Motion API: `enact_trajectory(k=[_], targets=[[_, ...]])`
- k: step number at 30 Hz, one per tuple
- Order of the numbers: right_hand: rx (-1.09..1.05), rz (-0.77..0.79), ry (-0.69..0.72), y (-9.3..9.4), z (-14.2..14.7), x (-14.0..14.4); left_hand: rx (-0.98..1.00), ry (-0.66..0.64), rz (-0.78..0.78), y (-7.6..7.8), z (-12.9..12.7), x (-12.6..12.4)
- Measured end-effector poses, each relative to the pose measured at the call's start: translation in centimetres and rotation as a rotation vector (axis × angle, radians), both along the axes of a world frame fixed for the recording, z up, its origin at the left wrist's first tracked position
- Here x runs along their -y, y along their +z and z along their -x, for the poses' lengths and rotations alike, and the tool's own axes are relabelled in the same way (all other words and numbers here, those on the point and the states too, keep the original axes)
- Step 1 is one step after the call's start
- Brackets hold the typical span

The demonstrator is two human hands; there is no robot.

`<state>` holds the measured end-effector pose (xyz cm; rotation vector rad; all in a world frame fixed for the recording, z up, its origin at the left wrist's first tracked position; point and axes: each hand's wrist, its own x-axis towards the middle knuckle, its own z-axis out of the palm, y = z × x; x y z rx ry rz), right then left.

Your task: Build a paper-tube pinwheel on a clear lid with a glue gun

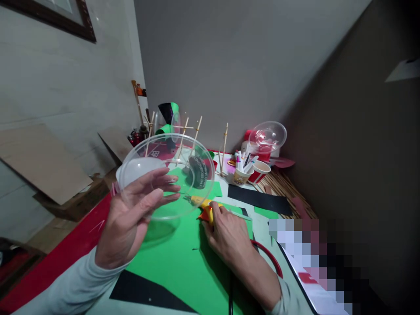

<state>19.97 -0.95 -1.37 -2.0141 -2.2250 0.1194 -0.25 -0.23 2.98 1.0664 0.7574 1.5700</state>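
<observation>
My left hand [127, 218] holds up a clear plastic bowl [205, 148] tilted over the table, its fingers curled at the near left side. Dark round printing shows through the bowl's wall. My right hand [229, 227] is wrapped around the yellow body of a hot glue gun [198, 200], near its orange trigger. The nozzle points left, below the bowl's rim, and a pale glue stick [241, 215] sticks out behind. Under both hands lies a large green paper sheet [173, 258]. I cannot tell whether the glue gun rests on it.
Black paper pieces [259, 197] lie right and at the near edge. Behind stand stick frames [225, 146], a cup of markers [242, 176], a red-and-white cup [260, 170] and another clear bowl [267, 135]. Thin sticks [287, 190] lie right, beside a red cable [272, 258].
</observation>
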Motion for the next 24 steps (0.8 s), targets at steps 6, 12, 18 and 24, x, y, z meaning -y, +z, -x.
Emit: enact_trajectory(k=[6,12,18,24], targets=[[-0.152,0.006,0.002,-0.5,0.7,-0.5,0.003,0.002,-0.089,0.2,0.4,1.0],[-0.617,0.001,-0.054,-1.1,-0.3,-1.3,-0.008,0.087,-0.131,0.4,0.7,1.1],[-1.251,0.08,-0.122,-0.3,-1.5,-1.4,0.085,0.339,-0.163,1.3,1.6,-0.2],[-1.638,0.244,-0.067,1.8,-2.1,-0.2,0.067,0.38,-0.047,1.6,2.0,-1.2]])
